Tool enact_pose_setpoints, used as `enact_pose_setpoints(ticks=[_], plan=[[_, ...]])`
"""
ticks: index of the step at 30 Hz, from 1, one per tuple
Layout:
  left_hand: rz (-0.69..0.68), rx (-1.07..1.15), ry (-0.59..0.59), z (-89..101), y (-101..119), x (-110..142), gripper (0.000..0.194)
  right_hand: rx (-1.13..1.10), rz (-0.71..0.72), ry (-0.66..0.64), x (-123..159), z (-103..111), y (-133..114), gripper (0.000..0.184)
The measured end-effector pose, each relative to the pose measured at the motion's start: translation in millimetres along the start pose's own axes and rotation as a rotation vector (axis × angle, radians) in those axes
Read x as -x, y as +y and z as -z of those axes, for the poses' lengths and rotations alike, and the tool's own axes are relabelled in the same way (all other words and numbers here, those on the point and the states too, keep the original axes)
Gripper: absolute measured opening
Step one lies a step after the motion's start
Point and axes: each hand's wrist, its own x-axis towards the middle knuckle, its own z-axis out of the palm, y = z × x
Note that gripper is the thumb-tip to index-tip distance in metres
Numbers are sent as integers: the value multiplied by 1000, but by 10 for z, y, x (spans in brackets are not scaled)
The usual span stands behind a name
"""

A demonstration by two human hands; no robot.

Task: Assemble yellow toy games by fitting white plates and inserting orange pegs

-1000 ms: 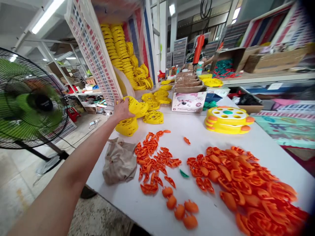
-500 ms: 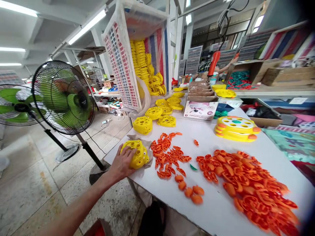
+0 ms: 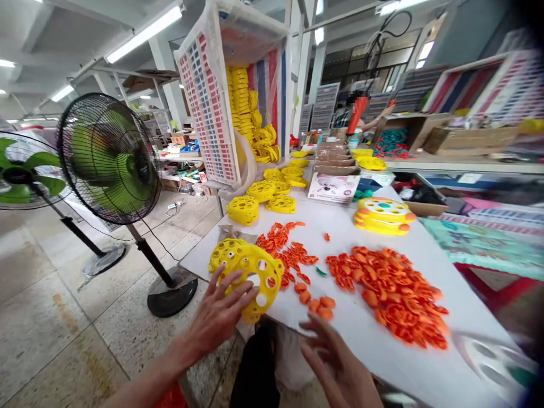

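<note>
Just left of centre in the frame, the yellow shell (image 3: 255, 262) is held by the left hand (image 3: 223, 309), fingers spread; it is best steadied by the right hand (image 3: 342, 362), empty, fingers parted.

The casing (image 3: 254, 259) is left of the larger pile (image 3: 395, 300) (fan (image 3: 135, 164) farther left).

Bright ceiling tubes (image 3: 144, 34) — blurry right edge

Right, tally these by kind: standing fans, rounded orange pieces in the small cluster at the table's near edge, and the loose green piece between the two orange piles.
Standing fans: 2
Rounded orange pieces: 5
Loose green piece: 1
Total: 8
</note>
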Motion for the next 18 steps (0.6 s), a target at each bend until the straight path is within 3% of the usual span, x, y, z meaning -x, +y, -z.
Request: enact_pose_setpoints(ticks=[2,4,7,9,11,13,16,18], plan=[[-75,57,-1,108,284,-15,51,-236,-184,58,-98,-11,-91,57],[-157,120,-34,184,507,-18,52,-470,-321,29,-121,23,-191,61],[-276,195,-87,207,718,14,60,-728,-407,-15,-10,137,-267,53],[-234,266,-30,157,824,57,67,-829,-412,44,130,230,-241,49],[26,447,95,67,953,90,67,-889,-414,130,286,315,-167,46],[439,829,157,-38,1129,79,58,-931,-429,200,437,377,-74,42],[968,1561,33,-172,1453,-43,50,-1001,-456,268,640,420,54,41],[1142,1890,-39,-240,1656,-166,56,-1038,-464,298,763,438,127,42]])
